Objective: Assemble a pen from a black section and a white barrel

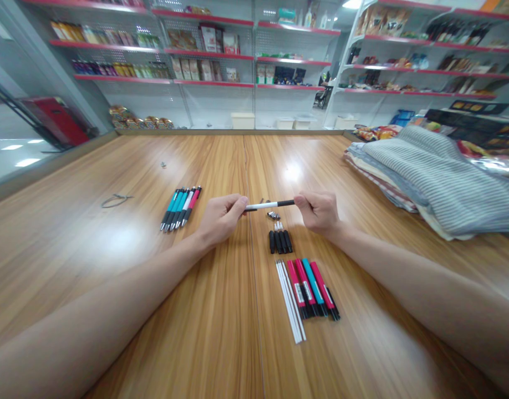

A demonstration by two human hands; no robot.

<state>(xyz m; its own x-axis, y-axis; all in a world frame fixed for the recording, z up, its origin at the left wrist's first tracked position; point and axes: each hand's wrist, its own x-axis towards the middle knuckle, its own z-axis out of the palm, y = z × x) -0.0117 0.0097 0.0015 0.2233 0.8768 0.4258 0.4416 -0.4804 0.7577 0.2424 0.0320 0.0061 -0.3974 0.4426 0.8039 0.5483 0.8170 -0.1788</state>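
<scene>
Between my two hands a white pen (266, 205) with a black grip is held sideways above the table. My left hand (223, 219) is closed around its left end, and my right hand (319, 213) is closed at the black end. Below it lie small silver tips (273, 215), several white-ended pieces and black grips (281, 242). Nearer to me are thin white refills (288, 302) beside pink and teal pen barrels (313, 285) with black ends. Left of my left hand, several pens (181, 209) in teal, white and pink lie in a row.
A loop of grey cord (116, 200) and a small metallic bit (163, 164) lie on the wooden table (213, 332) at left. Folded striped cloths (437, 172) are piled at right. Stocked shelves (208, 54) stand behind the table's far edge.
</scene>
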